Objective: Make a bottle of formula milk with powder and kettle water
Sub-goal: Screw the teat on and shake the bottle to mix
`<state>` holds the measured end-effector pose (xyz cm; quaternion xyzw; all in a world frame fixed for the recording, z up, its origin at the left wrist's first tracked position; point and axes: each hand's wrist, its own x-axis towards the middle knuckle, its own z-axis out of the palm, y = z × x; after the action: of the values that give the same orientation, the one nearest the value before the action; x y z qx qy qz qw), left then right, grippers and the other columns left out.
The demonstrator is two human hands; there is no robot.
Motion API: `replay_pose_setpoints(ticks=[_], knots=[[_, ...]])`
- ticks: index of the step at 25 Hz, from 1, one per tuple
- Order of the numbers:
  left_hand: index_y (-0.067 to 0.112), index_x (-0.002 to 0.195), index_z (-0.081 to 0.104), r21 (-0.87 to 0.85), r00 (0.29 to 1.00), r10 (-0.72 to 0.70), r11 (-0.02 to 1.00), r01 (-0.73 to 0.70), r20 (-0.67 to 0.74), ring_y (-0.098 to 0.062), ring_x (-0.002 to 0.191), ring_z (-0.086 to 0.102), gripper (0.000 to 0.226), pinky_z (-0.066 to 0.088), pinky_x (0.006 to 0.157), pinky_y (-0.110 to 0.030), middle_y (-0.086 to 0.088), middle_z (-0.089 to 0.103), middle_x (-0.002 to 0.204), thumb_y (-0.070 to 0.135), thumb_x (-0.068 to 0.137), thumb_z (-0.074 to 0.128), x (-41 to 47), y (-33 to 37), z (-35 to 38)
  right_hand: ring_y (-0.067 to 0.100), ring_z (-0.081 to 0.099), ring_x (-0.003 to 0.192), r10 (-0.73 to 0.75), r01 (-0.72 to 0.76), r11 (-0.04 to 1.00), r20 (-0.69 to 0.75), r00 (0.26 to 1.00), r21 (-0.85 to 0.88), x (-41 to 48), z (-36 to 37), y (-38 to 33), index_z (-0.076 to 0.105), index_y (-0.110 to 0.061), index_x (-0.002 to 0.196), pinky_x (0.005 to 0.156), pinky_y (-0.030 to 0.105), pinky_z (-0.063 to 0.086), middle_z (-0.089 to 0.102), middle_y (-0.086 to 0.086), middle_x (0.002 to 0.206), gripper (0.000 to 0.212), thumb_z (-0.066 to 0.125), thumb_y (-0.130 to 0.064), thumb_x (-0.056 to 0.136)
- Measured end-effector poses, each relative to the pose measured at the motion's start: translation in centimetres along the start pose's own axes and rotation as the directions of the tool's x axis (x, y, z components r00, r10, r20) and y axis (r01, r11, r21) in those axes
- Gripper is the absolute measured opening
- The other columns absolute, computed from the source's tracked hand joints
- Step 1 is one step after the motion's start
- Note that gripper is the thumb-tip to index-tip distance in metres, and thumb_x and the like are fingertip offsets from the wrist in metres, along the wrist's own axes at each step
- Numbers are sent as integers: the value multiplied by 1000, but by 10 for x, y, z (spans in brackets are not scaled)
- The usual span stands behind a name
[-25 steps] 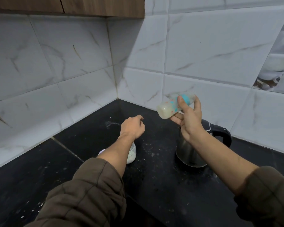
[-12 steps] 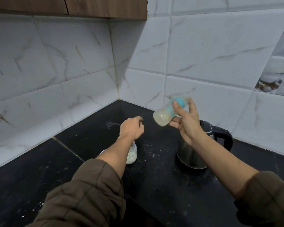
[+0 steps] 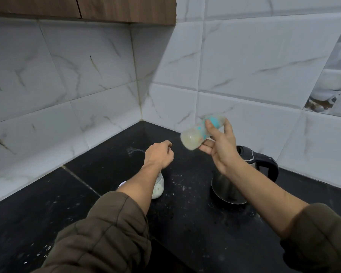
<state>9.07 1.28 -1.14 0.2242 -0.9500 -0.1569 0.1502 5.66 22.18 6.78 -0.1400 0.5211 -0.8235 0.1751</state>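
Head view, my right hand (image 3: 221,152): raised above the counter, fingers (image 3: 210,128) wrapped around the feeding bottle, thumb side toward me.
Head view, feeding bottle (image 3: 200,133): in the air, tilted almost flat, its base pointing toward me and to the left; clear with blue print, pale milky liquid inside; its outline is blurred. The neck end is hidden behind my fingers.
Head view, my left hand (image 3: 159,155): loosely curled into a fist, holding nothing that I can see, hovering over the counter well apart from the bottle.
Head view, powder jar (image 3: 158,187): standing on the counter, mostly hidden under my left forearm; white powder shows through its side.
Head view, kettle (image 3: 242,180): steel body with a black handle, standing near the counter's back edge by the right-hand wall, partly behind my right forearm.
Head view, counter (image 3: 110,164): black stone, running into the tiled corner, with white specks scattered between jar and kettle.
Head view, sleeves (image 3: 98,231): brown quilted, pushed up both forearms.
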Motion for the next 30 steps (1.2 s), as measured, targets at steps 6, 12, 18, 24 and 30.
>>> replay_pose_setpoints(ticks=[6,12,18,24,30], knots=[[26,133,63,3,1000,13,1000,-13,13,-29,104,70,34,54,86,-39,-3,76,115,27,101,53,4,1,-2,30,77,100,-38,65,982,152,988,-180,-11,1,-5,39,-38,153,73,45,65,78,6,113,79,80,-28,87],[27,134,64,4,1000,3,1000,-3,2,-29,105,70,35,52,85,-38,-1,77,115,30,102,50,2,0,1,34,77,103,-3,5,997,25,1000,-80,-1,-2,-3,32,-36,158,82,50,64,72,11,130,79,77,-27,93],[25,135,63,3,1000,16,1000,-16,11,-28,104,70,34,51,83,-37,-2,76,114,30,102,53,3,1,1,32,77,102,-36,49,989,95,995,-142,-7,2,-4,38,-38,154,75,46,65,76,8,120,83,81,-30,84],[26,134,64,8,1000,-1,1000,1,12,-29,103,70,34,51,83,-38,-2,77,114,29,102,52,2,-3,2,31,78,98,17,-10,994,65,998,-106,-1,3,-3,35,-34,156,72,42,65,77,6,116,74,75,-25,95],[27,136,63,1,1000,1,1000,-1,16,-28,106,70,36,53,88,-38,0,77,117,30,102,51,5,-2,4,29,79,94,-10,14,993,39,999,-113,1,-4,-6,38,-35,154,68,40,65,77,7,118,75,78,-23,92]])
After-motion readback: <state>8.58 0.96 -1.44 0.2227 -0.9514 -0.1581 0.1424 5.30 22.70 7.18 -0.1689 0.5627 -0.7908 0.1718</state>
